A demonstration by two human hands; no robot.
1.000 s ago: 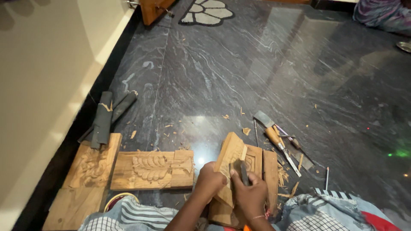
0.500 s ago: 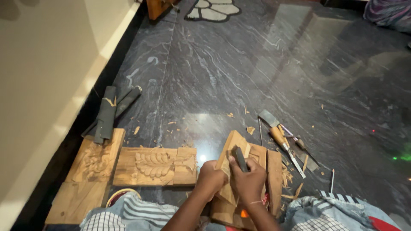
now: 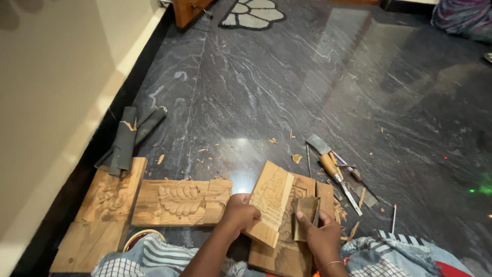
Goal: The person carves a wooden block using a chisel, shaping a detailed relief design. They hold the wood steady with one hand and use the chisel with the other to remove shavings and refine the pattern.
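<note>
While left hand fingers clamp the tilted carved panel | right hand fingers clamp a sanding block | open dark floor beyond | chisels right of fingers.

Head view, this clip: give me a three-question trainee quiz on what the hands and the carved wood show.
1. True or false: the left hand grips the tilted carved panel.
2. What does the right hand hold? A) the wooden-handled chisel B) a small folded abrasive sheet C) the dark rolled bundle
3. Fill in: the flat carved panel with the leaf pattern lies on the ____ floor.

Key: 1 true; 2 B, though the sheet's material is hard to tell; 3 dark polished stone.
</note>
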